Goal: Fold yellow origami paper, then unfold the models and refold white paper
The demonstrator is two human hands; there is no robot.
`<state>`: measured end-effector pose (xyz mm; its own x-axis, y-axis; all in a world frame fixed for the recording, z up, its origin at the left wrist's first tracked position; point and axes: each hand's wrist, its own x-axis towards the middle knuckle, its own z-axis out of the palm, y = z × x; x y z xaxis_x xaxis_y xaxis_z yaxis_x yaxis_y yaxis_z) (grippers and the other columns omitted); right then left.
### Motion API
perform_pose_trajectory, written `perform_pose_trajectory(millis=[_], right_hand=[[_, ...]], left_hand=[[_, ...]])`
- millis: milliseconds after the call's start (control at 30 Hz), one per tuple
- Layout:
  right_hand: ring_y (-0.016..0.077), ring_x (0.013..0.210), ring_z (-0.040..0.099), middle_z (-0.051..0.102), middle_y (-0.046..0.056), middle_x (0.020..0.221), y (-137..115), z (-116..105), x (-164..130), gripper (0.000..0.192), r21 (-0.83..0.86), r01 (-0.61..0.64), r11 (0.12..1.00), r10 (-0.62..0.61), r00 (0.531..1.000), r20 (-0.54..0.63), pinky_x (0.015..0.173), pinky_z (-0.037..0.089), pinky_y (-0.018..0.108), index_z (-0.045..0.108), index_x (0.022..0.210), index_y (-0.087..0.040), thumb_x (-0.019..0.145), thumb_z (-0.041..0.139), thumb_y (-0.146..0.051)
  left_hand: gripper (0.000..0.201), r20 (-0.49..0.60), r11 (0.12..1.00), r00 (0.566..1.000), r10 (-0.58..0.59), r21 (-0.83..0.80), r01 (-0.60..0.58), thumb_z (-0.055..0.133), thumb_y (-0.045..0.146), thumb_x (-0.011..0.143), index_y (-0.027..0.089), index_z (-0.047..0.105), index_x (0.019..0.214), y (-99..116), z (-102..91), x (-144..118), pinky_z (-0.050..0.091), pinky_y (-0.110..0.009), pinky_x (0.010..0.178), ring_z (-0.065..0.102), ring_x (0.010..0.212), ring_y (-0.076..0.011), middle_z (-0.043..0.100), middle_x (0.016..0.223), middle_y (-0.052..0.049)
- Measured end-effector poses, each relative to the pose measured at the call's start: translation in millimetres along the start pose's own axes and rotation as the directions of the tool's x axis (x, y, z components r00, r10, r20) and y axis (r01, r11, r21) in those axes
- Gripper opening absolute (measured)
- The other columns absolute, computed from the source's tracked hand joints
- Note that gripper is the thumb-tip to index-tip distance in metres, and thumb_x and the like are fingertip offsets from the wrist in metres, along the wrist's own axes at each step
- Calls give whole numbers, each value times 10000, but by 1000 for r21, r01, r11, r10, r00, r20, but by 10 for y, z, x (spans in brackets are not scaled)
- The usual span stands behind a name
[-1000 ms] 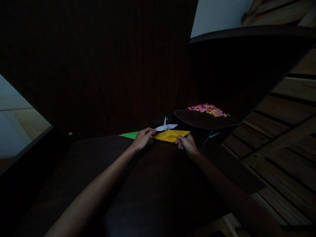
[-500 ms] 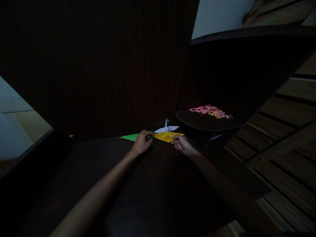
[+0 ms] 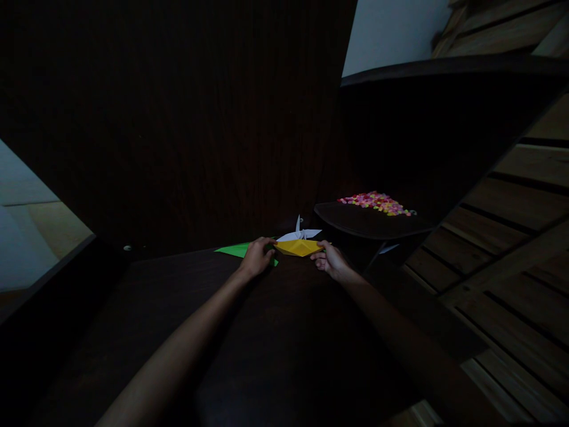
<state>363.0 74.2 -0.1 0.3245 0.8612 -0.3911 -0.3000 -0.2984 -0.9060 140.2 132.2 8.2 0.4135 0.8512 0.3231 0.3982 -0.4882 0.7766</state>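
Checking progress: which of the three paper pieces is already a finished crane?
The white paper crane, standing behind the yellow paper; the green paper lies flat.

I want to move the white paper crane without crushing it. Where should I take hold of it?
Pinch the white paper crane at its body below the upright point, coming from above: the wings spread flat sideways, and the yellow paper lies just in front of it.

A dim room at home, a craft corner by its look: dark wooden table (image 3: 275,332) against dark wood panelling (image 3: 178,118); right of the table, pale plank flooring (image 3: 511,237); a white paper crane (image 3: 300,233) on the table's far edge.
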Motion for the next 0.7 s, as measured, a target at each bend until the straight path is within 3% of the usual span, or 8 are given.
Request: perform_pose_trajectory(millis=[367, 700], right_hand=[[118, 350, 488, 605, 18, 526, 35, 26, -16, 203, -13, 10, 1000, -10, 1000, 30, 351, 367, 185, 523, 997, -162, 923, 423, -321], [99, 308, 438, 591, 6, 508, -29, 64, -103, 233, -60, 17, 998, -15, 1000, 26, 311, 302, 158, 511, 1030, -166, 911, 420, -345]], left_hand=[[174, 1, 1000, 1000, 7, 25, -7, 646, 100, 771, 225, 725, 863, 28, -80, -75, 444, -386, 933, 625, 960, -259, 686, 954, -62], [152, -16, 999, 1000, 23, 42, -23, 644, 102, 767, 219, 731, 807, 18, -152, -103, 466, -370, 874, 629, 895, -245, 675, 906, -58]])
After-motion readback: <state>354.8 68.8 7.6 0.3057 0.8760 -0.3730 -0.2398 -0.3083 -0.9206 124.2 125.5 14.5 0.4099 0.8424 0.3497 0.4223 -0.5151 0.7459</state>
